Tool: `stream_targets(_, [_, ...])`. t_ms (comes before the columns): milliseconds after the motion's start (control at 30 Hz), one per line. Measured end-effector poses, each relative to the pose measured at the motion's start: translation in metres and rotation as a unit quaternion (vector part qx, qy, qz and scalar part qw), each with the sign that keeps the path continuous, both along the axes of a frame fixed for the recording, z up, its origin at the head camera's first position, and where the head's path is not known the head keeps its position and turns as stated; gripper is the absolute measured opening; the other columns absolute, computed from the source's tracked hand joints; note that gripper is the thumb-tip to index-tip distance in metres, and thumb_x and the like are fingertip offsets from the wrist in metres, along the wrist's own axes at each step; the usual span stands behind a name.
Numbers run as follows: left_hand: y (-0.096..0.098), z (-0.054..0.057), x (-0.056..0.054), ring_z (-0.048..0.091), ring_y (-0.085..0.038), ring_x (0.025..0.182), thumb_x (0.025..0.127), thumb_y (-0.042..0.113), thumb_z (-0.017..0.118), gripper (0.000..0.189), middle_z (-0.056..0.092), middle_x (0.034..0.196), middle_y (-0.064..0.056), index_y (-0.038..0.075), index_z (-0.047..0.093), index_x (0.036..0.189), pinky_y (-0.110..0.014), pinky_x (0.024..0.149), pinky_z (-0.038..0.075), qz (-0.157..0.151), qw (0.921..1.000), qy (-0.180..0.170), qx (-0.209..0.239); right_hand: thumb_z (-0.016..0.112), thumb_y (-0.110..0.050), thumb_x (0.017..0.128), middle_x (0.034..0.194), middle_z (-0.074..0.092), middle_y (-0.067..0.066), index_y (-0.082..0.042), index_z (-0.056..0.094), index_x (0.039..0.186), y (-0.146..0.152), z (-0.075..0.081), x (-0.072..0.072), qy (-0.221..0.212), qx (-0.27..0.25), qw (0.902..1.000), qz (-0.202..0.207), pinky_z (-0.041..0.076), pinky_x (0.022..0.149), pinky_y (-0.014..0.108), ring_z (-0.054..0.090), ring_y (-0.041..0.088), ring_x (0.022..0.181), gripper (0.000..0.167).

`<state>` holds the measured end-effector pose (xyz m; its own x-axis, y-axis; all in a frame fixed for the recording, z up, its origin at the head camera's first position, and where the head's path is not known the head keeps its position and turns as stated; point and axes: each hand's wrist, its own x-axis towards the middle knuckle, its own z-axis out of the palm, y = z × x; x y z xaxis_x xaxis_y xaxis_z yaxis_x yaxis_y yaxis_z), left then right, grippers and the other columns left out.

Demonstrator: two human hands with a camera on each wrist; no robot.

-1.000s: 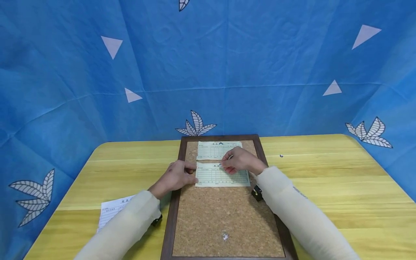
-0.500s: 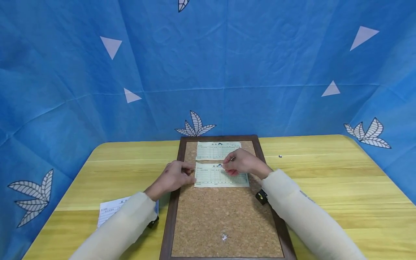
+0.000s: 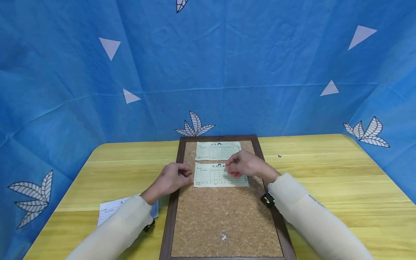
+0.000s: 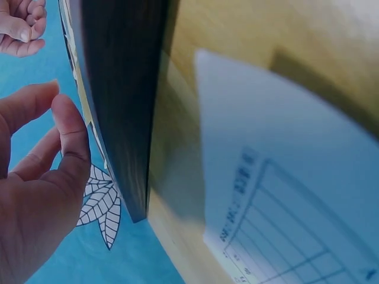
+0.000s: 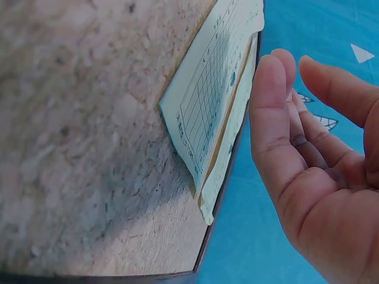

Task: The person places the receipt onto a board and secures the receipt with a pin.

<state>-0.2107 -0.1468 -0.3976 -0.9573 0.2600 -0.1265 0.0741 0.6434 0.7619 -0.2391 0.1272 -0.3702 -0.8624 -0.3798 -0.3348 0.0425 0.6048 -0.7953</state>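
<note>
A cork board point(image 3: 224, 213) in a dark wooden frame stretches toward the back of the table. Two pale green printed slips are on its far half: an upper slip point(image 3: 208, 152) and a lower slip point(image 3: 208, 176). Each has a round silver thumbtack near its top middle, one thumbtack point(image 3: 219, 144) above and another thumbtack point(image 3: 219, 165) below. My right hand point(image 3: 246, 164) hovers over the lower slip's right part, fingers loosely bent; in the right wrist view thumb and index stand apart with nothing between them. My left hand point(image 3: 172, 177), loosely curled, is beside that slip's left edge, holding nothing.
White printed sheets point(image 3: 108, 211) lie on the wooden table point(image 3: 341, 187) left of the board, partly under the left sleeve. A single silver tack point(image 3: 279, 156) sits right of the board. Small shiny bits point(image 3: 224, 236) lie on the lower cork. A blue cloth point(image 3: 260, 54) hangs behind.
My right hand has let go of the thumbtack on the lower slip and drawn slightly right. My left fingers have moved off the slip's left edge, a little leftward.
</note>
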Motion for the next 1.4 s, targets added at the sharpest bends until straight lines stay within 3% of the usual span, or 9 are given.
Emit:
stream_targets(233, [-0.004,-0.003,0.003,0.061,-0.014,0.083,0.088,0.01,0.076,0.028,0.066,0.103,-0.006,0.002,0.073,0.115,-0.032,0.071,0.053,0.007,0.9999,0.005,0.012,0.063,-0.008,0.097,0.084,0.069,0.011,0.005,0.069,0.108,0.003,0.001,0.008,0.001,-0.002,1.0,0.007,0.058,0.07,0.035,0.065,0.016,0.073,0.018])
stream_targets(600, [-0.014,0.001,0.009,0.061,-0.015,0.083,0.091,0.009,0.073,0.028,0.064,0.107,-0.009,0.0,0.071,0.117,-0.031,0.07,0.053,-0.01,0.9983,-0.013,0.055,0.064,-0.007,0.096,0.077,0.068,0.008,0.005,0.07,0.104,0.01,0.003,0.017,0.008,-0.011,0.9998,0.011,0.058,0.068,0.034,0.063,0.015,0.07,0.016])
stream_targets(900, [-0.021,0.003,0.013,0.062,-0.016,0.076,0.091,0.01,0.073,0.027,0.063,0.099,-0.007,0.003,0.072,0.117,-0.031,0.067,0.053,0.008,0.9973,-0.031,0.067,0.064,-0.006,0.097,0.081,0.069,0.01,0.007,0.069,0.105,0.018,0.0,0.025,0.006,-0.027,0.9995,0.015,0.057,0.068,0.035,0.064,0.015,0.071,0.017])
stream_targets(1133, [-0.029,0.005,0.016,0.057,-0.017,0.071,0.092,0.012,0.073,0.026,0.062,0.098,-0.007,0.002,0.071,0.116,-0.03,0.06,0.045,0.02,0.9968,-0.04,0.066,0.065,-0.008,0.096,0.085,0.069,0.011,0.007,0.069,0.105,0.025,-0.001,0.031,-0.005,-0.035,0.9994,0.004,0.058,0.068,0.035,0.065,0.016,0.072,0.017])
stream_targets(1400, [-0.034,0.001,0.018,0.062,-0.016,0.077,0.091,0.012,0.073,0.025,0.063,0.097,-0.006,0.001,0.07,0.114,-0.03,0.062,0.046,0.026,0.9969,-0.044,0.059,0.065,-0.007,0.096,0.082,0.068,0.009,0.008,0.068,0.104,0.032,-0.003,0.037,-0.008,-0.041,0.9991,0.004,0.058,0.068,0.034,0.065,0.016,0.072,0.018])
